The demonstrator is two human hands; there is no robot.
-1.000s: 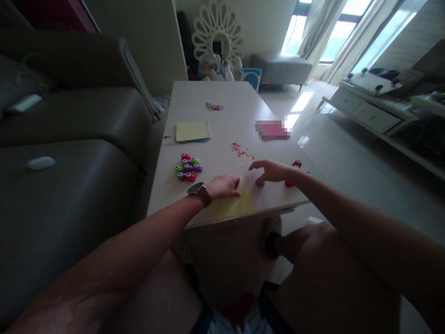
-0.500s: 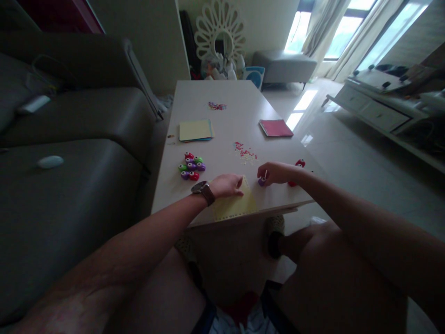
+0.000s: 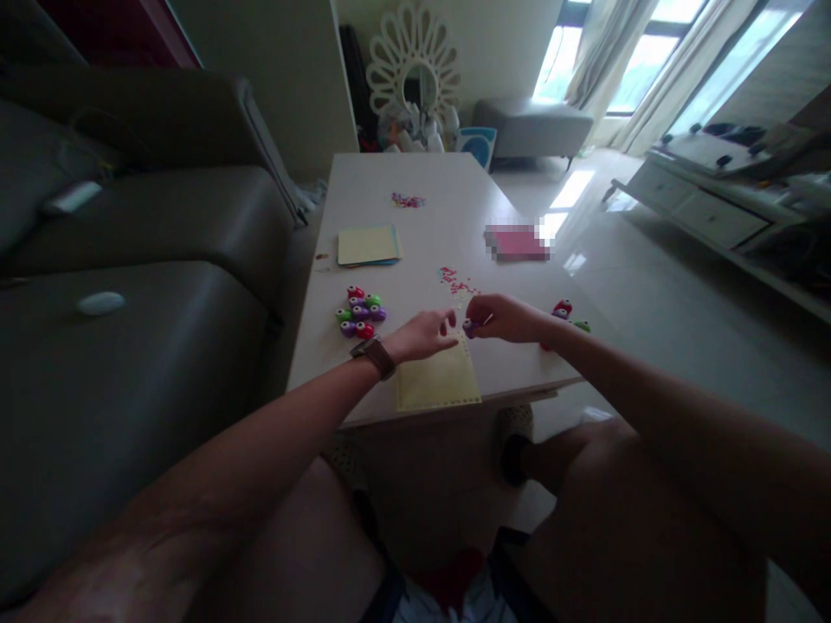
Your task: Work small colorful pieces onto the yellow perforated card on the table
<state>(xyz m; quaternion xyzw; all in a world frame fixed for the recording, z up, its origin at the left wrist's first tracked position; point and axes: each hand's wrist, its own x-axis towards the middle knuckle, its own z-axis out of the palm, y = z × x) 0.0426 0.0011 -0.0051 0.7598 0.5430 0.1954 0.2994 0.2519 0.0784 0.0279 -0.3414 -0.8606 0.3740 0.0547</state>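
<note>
My right hand (image 3: 503, 317) grips a small purple craft punch (image 3: 468, 328), held just beyond the top right corner of a yellow sheet (image 3: 438, 381). Small holes run along the edges of this sheet, which lies at the table's near edge. My left hand (image 3: 425, 334), with a watch on its wrist, hovers over the sheet's upper part, thumb and fingers apart and nothing in them. Left of it sits a cluster of red, green and purple punches (image 3: 359, 313). More punches (image 3: 562, 308), red and green, are partly hidden behind my right forearm.
Small red and pale paper bits (image 3: 458, 283) lie beyond my hands, with another colourful pile (image 3: 408, 201) farther back. A stack of coloured paper (image 3: 368, 246) rests at left, a pink pad (image 3: 519, 242) at right. A grey sofa (image 3: 149, 346) flanks the white table (image 3: 428, 173).
My right hand has lifted the purple punch and carried it left, towards the sheet's top corner. My left hand has risen off the sheet, its fingers spreading apart.
</note>
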